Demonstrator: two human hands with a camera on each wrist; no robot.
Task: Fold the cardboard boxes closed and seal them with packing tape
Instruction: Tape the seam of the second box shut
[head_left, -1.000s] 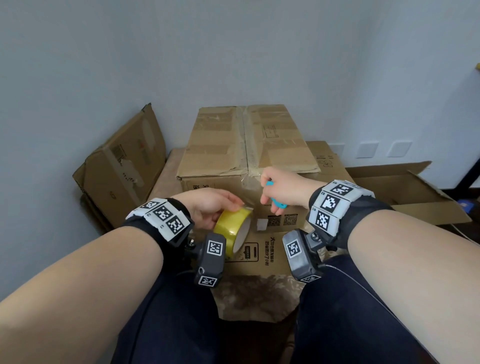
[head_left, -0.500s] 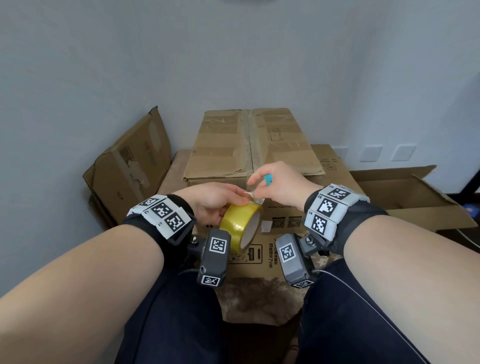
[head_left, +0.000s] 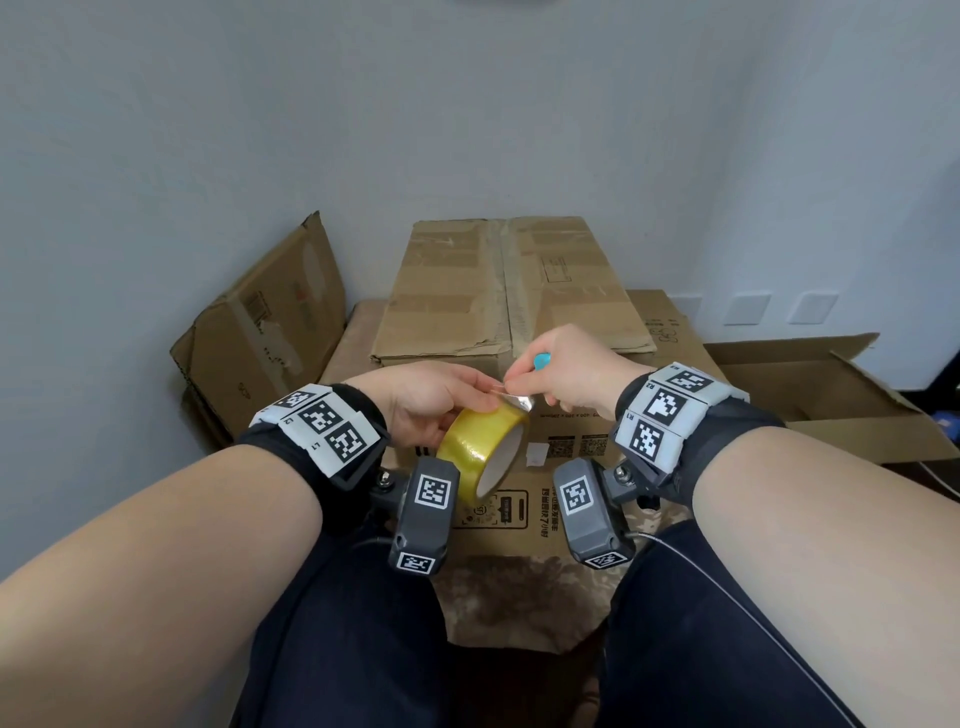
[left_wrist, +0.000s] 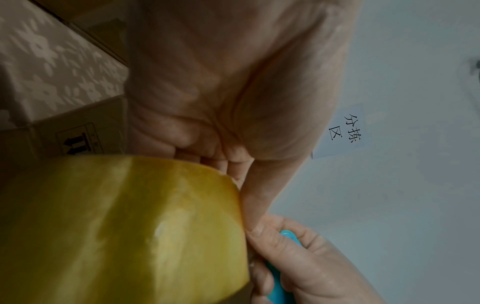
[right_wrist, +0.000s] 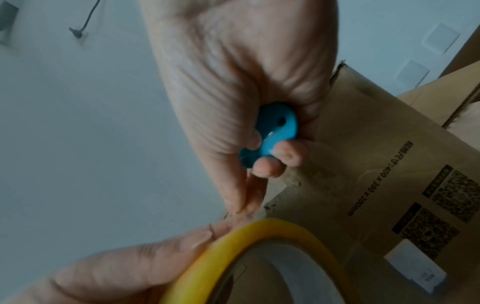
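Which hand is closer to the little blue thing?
Right. The right hand holds the little blue tool in its curled fingers while pinching the tape end. The left hand grips the yellow tape roll beside it.

Both bare forearms reached forward, each wrist wrapped in a marker-covered band. The left hand (head_left: 431, 402) curled round the tape roll (head_left: 480, 452), thumb on top. The right hand (head_left: 566, 374) met it fingertip to fingertip, pinching the tape's free end while its lower fingers gripped a small blue cutter (right_wrist: 270, 133).
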